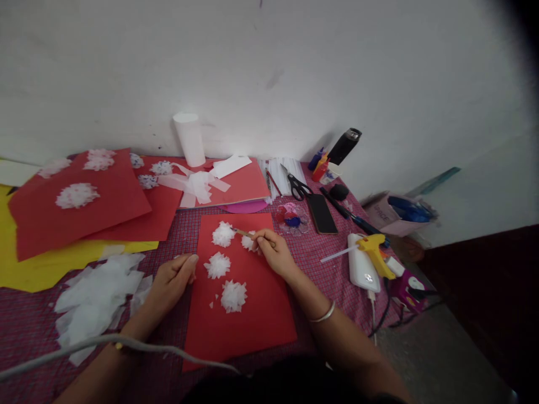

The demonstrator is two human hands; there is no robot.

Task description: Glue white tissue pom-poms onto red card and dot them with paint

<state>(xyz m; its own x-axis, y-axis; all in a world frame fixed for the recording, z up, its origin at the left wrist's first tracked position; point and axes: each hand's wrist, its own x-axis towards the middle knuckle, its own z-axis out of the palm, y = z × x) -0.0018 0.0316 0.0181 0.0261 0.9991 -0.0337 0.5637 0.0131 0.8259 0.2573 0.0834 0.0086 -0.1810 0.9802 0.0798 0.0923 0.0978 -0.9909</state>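
While I look down through the head view, the rear of the fourth white ruffled paper flower (248,241) is lost behind my right hand (275,252), and I cannot make out the bristles of the thin wooden brush (244,233) well; the tip looks dark. A grey cord (105,339) crosses my left forearm and the red paper sheet's near left corner, and a black shape (252,384) fills the bottom of the view.

My right fingers are pinched narrow around the brush, above the right part of the red paper sheet (261,308). Its long axis runs nearly crosswise, tip to the left and slightly away from me, at the right edge of the far left paper flower (223,234); whether it touches, I cannot tell. The handle end shows past my fingers on the right.

My left hand (176,280) is closed, thumb against curled fingers, just beside the sheet's left edge; I can't see whether anything is inside.

The sheet's near part is bare below the lowest paper flower (233,296). Past its far right corner sits the clear scalloped palette with red, pink and blue paint (292,219), then the black phone (322,214). Bare checked cloth (315,286) lies between the sheet and the white power bank (362,266).
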